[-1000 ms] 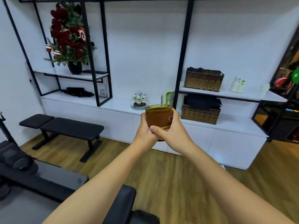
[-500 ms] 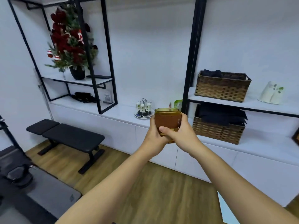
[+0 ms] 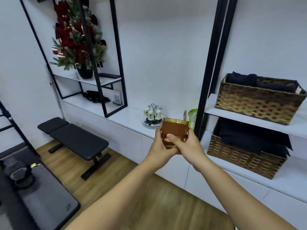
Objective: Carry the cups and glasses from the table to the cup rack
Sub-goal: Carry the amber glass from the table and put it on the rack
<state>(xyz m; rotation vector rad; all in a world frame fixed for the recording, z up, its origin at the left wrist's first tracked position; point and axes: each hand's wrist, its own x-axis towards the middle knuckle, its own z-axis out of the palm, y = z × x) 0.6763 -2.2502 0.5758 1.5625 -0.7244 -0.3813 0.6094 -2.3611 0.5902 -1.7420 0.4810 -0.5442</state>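
Amber glass (image 3: 175, 131) upright in both hands — left hand (image 3: 160, 146), right hand (image 3: 187, 145); cup rack (image 3: 153, 116) beyond.

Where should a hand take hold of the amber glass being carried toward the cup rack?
Probably the lower side wall, coming in from the sides. The amber glass is upright with its open rim on top, and the left hand and right hand already wrap its base from opposite sides, leaving the rim clear.

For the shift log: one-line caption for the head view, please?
Both hands, left hand and right hand, hold an amber glass in front of the cup rack on the white counter.
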